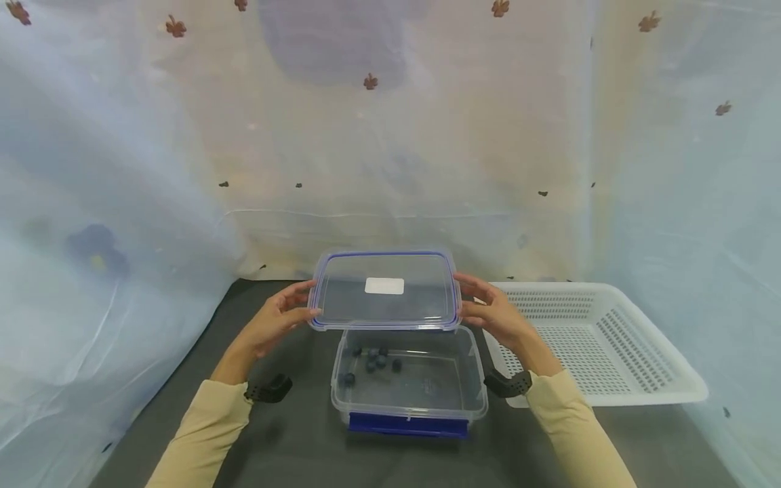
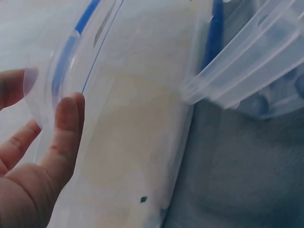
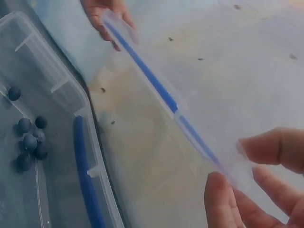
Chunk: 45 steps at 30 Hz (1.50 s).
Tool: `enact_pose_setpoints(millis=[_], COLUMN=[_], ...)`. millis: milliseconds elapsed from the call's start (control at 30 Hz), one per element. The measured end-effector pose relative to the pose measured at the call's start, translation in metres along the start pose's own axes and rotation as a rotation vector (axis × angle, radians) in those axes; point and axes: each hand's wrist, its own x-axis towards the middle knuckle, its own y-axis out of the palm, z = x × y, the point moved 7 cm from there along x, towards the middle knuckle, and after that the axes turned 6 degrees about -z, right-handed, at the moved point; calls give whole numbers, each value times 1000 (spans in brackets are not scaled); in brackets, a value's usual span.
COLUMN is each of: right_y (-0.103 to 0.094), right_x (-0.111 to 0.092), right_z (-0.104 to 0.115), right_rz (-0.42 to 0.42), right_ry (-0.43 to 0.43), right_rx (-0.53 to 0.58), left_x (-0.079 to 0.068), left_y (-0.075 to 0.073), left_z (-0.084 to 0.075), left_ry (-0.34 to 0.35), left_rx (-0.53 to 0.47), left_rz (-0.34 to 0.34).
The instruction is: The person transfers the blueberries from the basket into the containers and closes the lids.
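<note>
Both hands hold up a clear plastic lid (image 1: pixel 342 285) with a blue seal line and a white label, one hand at each short side. My left hand (image 1: pixel 277 322) pinches its left edge between thumb and fingers. At the opposite edge, my right hand (image 1: pixel 497 315) grips it the same way. Below and nearer to me stands the clear plastic container (image 1: pixel 421 410), uncovered, with a blue clip (image 1: pixel 407 425) hanging at its front. Several blueberries (image 1: pixel 381 361) lie on its bottom, mostly toward the left; the right wrist view shows the blueberries (image 3: pixel 30 142) close up.
A white perforated basket (image 1: pixel 655 369) stands to the right, partly behind my right forearm. The dark tabletop (image 1: pixel 293 447) ends at the back against a pale patterned sheet (image 1: pixel 390 156), which also hangs along both sides.
</note>
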Motion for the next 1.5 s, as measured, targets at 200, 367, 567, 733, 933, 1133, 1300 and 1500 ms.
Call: enact_pose_setpoints(millis=[200,367,567,733,933,1133,1300,1500], right_y=[-16,-25,-35,-44,-47,-41,-33,-18], right_x=[-22,-30,-35,-37,-46,-65,-82,-95], right_z=[-5,-14,-19,-11,16,39,43,34], right_rz=[-41,-61,-133,-233,-247,-301,-338,-256], right_ry=[7,6,-6,-66,-292,-599,-828,-1031], right_rx=[-38,-50,-62,-128,-293,-457,-712,-882], left_x=[1,6,11,12,10,3,-9,-16], left_y=[18,29,38,38,37,40,46,45], left_z=[10,12,14,9,-9,-33,-55,-52], left_ry=[30,51,35,63,207,431,593,871], left_rx=[-46,-83,-95,-74,49,174,289,424], left_rz=[65,80,80,33,-35,-70,-101,-43])
